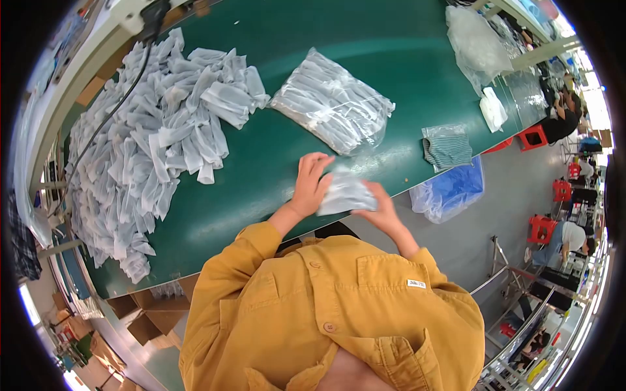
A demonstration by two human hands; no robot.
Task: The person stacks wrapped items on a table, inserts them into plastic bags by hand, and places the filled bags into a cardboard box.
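Note:
A small stack of pale grey-white wrapped pieces (345, 194) lies between my hands at the table's near edge, partly blurred. My left hand (310, 184) is at its left side, fingers curved against it. On its right side my right hand (381, 207) grips the edge, thumb and fingers bent around it. Just beyond them a clear plastic bag (334, 101) full of similar white pieces lies flat on the green table (241, 176). A large loose heap of the same pieces (150, 137) spreads over the left part of the table.
A striped grey-green item in clear plastic (448, 150) sits at the right edge, above a blue-lined bag (450, 189). Further right are clear plastic bags (479, 45) and a white bundle (492, 109). A black cable (111, 116) crosses the heap. Co-workers sit far right.

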